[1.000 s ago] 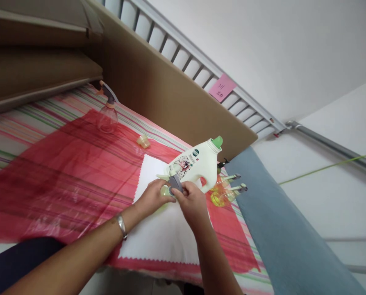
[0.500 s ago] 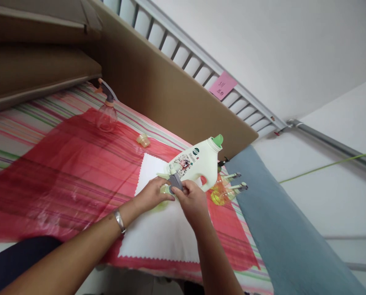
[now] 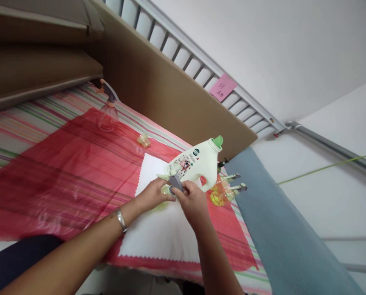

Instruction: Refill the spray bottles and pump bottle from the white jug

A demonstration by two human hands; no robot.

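Both hands are on a spray bottle point(image 3: 176, 181) with a grey and pale-green trigger head and some yellowish liquid low in its clear body. My left hand point(image 3: 153, 194) is closed around its neck, the thumb lying across the front. Fingers and thumb of my right hand point(image 3: 193, 199) pinch the grey part of the head. Below the hands is a white cloth point(image 3: 161, 241) with zigzag edges. Just behind them a pale-green jug point(image 3: 198, 162) stands tilted in the view, its spout uncapped and green inside. My hands hide part of the bottle.
A clear spray bottle point(image 3: 108, 116) with a dark trigger stands at the back left, and a translucent cap point(image 3: 144, 140) lies nearby. Spray bottles with yellow and orange liquid point(image 3: 218, 198) are right of the jug. Red plastic sheet point(image 3: 78, 176) covers the striped cloth; a brown board point(image 3: 170, 86) stands behind.
Almost nothing differs. Both hands keep their hold on the spray bottle in the same place, and the view has shifted very slightly.
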